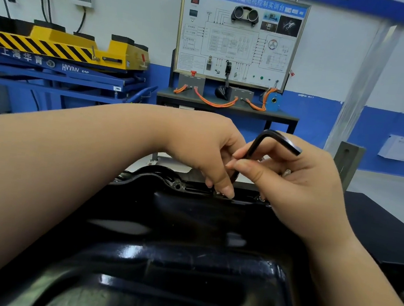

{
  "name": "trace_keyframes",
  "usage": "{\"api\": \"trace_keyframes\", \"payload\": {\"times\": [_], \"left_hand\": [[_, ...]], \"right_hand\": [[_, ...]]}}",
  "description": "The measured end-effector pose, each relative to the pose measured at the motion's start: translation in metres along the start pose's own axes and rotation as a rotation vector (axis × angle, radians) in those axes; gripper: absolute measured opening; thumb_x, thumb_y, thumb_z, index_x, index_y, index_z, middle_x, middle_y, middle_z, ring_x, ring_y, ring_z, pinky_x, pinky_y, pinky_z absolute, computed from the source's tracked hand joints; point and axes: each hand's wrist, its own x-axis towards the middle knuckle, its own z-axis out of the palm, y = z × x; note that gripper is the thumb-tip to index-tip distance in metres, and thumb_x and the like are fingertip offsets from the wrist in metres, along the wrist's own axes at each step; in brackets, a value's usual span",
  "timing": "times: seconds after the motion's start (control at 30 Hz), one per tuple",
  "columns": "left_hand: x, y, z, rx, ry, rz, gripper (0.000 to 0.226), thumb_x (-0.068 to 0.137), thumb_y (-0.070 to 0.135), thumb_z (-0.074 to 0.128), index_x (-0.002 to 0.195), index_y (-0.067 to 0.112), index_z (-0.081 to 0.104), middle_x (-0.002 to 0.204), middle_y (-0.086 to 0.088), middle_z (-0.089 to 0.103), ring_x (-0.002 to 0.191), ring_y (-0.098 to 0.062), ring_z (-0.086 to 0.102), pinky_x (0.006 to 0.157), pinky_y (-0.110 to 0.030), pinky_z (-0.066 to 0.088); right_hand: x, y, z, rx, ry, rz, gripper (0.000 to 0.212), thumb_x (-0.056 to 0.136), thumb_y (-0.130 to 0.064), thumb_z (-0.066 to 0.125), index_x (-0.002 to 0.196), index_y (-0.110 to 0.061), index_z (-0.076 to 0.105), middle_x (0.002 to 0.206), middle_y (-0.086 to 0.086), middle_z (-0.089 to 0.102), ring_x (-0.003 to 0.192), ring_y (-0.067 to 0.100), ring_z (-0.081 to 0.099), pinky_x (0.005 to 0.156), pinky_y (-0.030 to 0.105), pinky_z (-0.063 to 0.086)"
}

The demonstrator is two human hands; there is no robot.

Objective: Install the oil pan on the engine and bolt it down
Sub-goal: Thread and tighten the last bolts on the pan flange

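A glossy black oil pan (172, 262) fills the lower half of the view, sitting on the engine with its far flange (192, 189) at mid-frame. A black L-shaped hex key (269, 140) stands upright over that far flange, its short arm pointing right. My right hand (299, 185) pinches the key's shaft between thumb and fingers. My left hand (206, 148) reaches across from the left, its fingers curled around the lower shaft and its fingertips down at the flange by a bolt (218, 193). The key's tip is hidden behind my fingers.
A training board on a dark bench (226, 105) with orange cables stands straight ahead. A yellow and blue lift platform (64, 56) is at the left. A grey metal post (348, 163) rises just right of my right hand. A black tabletop (384, 214) lies at the right.
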Motion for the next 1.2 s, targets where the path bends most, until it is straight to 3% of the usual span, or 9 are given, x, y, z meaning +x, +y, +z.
{"api": "trace_keyframes", "payload": {"times": [0.33,0.43,0.5,0.63,0.8,0.9,1.0,1.07,1.2], "left_hand": [[0.001,-0.003,0.001,0.021,0.01,0.007,0.027,0.07,0.025,0.078,0.054,0.031,0.058,0.053,0.009,0.056,0.049,-0.002,0.052,0.051,-0.004,0.034],[0.0,-0.002,0.0,0.029,0.033,0.004,0.025,0.07,0.023,0.079,0.055,0.027,0.059,0.054,0.009,0.059,0.05,-0.001,0.054,0.051,-0.003,0.035],[-0.001,-0.001,0.0,0.036,0.048,-0.001,0.014,0.07,0.022,0.079,0.066,0.019,0.065,0.059,0.009,0.064,0.055,-0.002,0.059,0.052,-0.002,0.036],[-0.002,0.0,-0.001,0.038,0.012,-0.017,0.013,0.073,0.021,0.077,0.082,0.015,0.071,0.072,0.005,0.07,0.067,-0.009,0.065,0.058,-0.003,0.039],[-0.002,-0.001,-0.001,-0.026,-0.018,0.002,0.024,0.074,0.016,0.075,0.06,0.031,0.064,0.051,0.016,0.06,0.049,0.001,0.055,0.052,-0.003,0.036],[-0.001,0.002,-0.001,-0.016,-0.035,0.012,0.03,0.073,0.023,0.076,0.051,0.037,0.062,0.048,0.017,0.056,0.047,0.001,0.052,0.051,-0.003,0.035],[-0.001,0.003,-0.001,0.0,-0.047,0.023,0.029,0.073,0.025,0.076,0.053,0.041,0.062,0.052,0.017,0.06,0.052,0.0,0.056,0.055,-0.005,0.037],[-0.002,0.002,-0.001,-0.007,-0.036,0.024,0.026,0.073,0.024,0.076,0.054,0.036,0.062,0.054,0.016,0.062,0.054,-0.002,0.059,0.056,-0.006,0.038],[0.0,0.002,-0.001,0.033,0.003,-0.001,0.008,0.073,0.025,0.075,0.07,0.023,0.069,0.058,0.014,0.064,0.056,0.001,0.059,0.054,-0.003,0.037]], "right_hand": [[-0.001,0.005,0.004,0.085,0.002,0.042,0.016,0.073,-0.02,0.072,0.075,-0.012,0.058,0.069,0.013,0.061,0.044,0.04,0.043,0.038,0.039,0.034],[0.0,0.002,0.002,0.101,-0.051,0.024,0.009,0.079,-0.019,0.068,0.086,-0.025,0.065,0.079,0.002,0.068,0.044,0.023,0.049,0.041,0.029,0.037],[0.001,0.001,-0.001,0.139,-0.088,-0.009,0.018,0.085,-0.011,0.061,0.1,-0.02,0.065,0.086,-0.002,0.07,0.055,0.002,0.056,0.051,0.012,0.039],[0.001,0.0,-0.004,0.141,-0.124,-0.056,0.023,0.086,0.002,0.053,0.101,-0.012,0.064,0.088,0.001,0.071,0.062,-0.012,0.058,0.061,0.003,0.041],[0.0,0.0,-0.001,0.148,-0.017,-0.018,0.008,0.075,-0.006,0.068,0.079,-0.014,0.066,0.076,0.007,0.07,0.047,0.005,0.056,0.05,0.008,0.04],[-0.002,0.002,0.002,0.063,0.037,-0.018,0.016,0.071,-0.015,0.074,0.073,-0.006,0.061,0.075,0.009,0.062,0.053,0.039,0.053,0.046,0.039,0.046],[-0.002,0.003,0.003,0.078,0.041,0.015,0.023,0.07,-0.024,0.077,0.074,-0.01,0.059,0.07,0.011,0.059,0.052,0.046,0.051,0.042,0.051,0.042],[-0.001,0.002,0.001,0.107,-0.005,0.019,0.013,0.073,-0.023,0.074,0.078,-0.018,0.063,0.073,0.004,0.064,0.047,0.041,0.048,0.038,0.044,0.038],[0.0,0.001,-0.006,0.207,-0.133,-0.039,0.024,0.086,0.0,0.056,0.106,-0.011,0.062,0.09,0.001,0.07,0.058,-0.006,0.058,0.054,0.005,0.041]]}}
